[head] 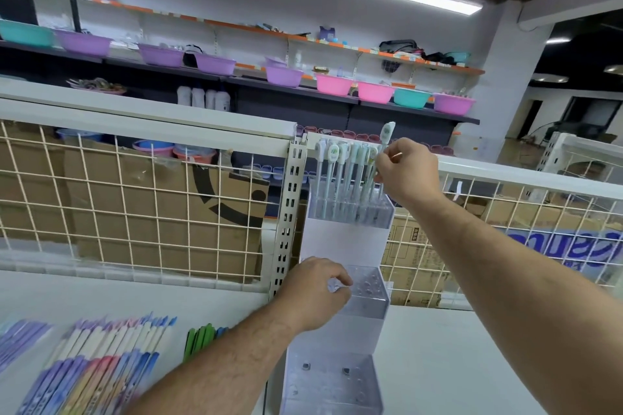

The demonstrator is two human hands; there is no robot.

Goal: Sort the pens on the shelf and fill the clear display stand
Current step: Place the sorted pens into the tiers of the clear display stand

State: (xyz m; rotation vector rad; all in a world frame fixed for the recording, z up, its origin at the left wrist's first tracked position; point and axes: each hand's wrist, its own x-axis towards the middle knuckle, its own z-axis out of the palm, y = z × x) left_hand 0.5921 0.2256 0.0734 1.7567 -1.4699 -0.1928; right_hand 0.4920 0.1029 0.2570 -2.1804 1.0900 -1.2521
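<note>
A clear tiered display stand point(340, 239) stands on the white shelf, against the wire grid. Its top tier holds several pale green pens point(340, 175) upright. My right hand point(406, 172) is raised at the right end of that row, fingers pinched on one pale green pen point(385, 140) that sticks up higher than the others. My left hand point(317, 293) grips the left edge of the stand's middle tier point(369, 290), which holds no pens. The bottom tier point(332, 384) is empty too.
Several pastel pens point(97, 367) lie in a row on the shelf at lower left, with green pens point(200, 339) beside them. Cardboard boxes point(161, 212) sit behind the wire grid point(135, 199). A slotted upright post point(286, 212) stands just left of the stand.
</note>
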